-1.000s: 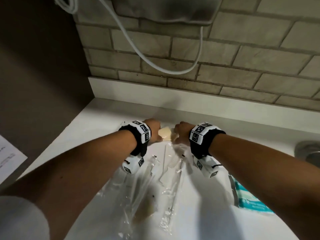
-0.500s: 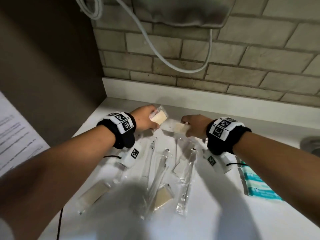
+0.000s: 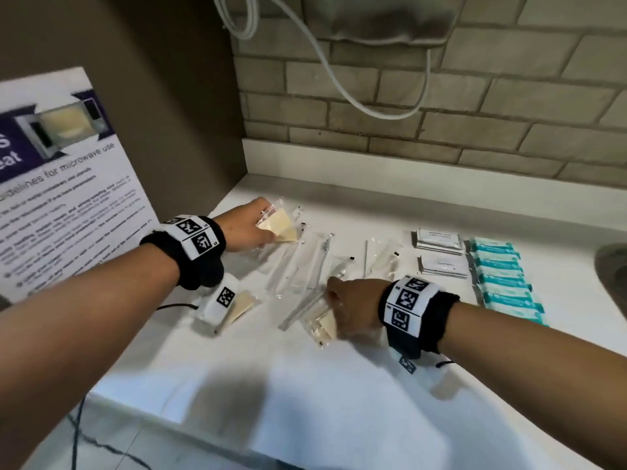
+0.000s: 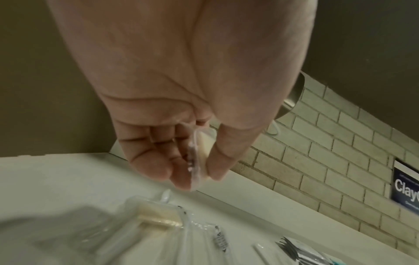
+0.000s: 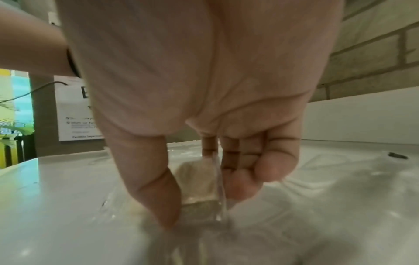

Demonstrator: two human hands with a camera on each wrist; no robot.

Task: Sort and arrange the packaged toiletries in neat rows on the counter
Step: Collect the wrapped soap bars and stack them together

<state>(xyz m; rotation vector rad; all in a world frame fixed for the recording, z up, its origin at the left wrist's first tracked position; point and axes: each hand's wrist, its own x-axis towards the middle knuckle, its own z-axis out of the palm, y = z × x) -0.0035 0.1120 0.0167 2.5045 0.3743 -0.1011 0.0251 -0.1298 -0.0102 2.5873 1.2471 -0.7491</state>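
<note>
My left hand (image 3: 263, 228) is at the back left of the white counter (image 3: 305, 385). It holds a cream pad in a clear wrapper (image 3: 275, 219) just above the surface. In the left wrist view, the thumb and fingers (image 4: 181, 172) pinch this wrapped pad (image 4: 202, 146) edge-on. A second wrapped cream pad (image 4: 158, 213) lies under it. My right hand (image 3: 334, 312) is nearer the front, where its thumb and fingers (image 5: 240, 184) pinch another wrapped cream pad (image 5: 197, 177) that lies on the counter. Several long clear packets (image 3: 305, 262) lie between the hands.
Two stacks of white sachets (image 3: 439, 239) and a column of teal packets (image 3: 502, 278) sit in rows to the right. A sink rim (image 3: 612, 276) is at the far right. A poster (image 3: 64, 184) hangs on the left wall, and a white cable (image 3: 339, 86) on the brick wall.
My right hand left the back of the counter and came forward onto a cream pad near the front. My left hand still holds its pad at the back left. The view widened to the right.
</note>
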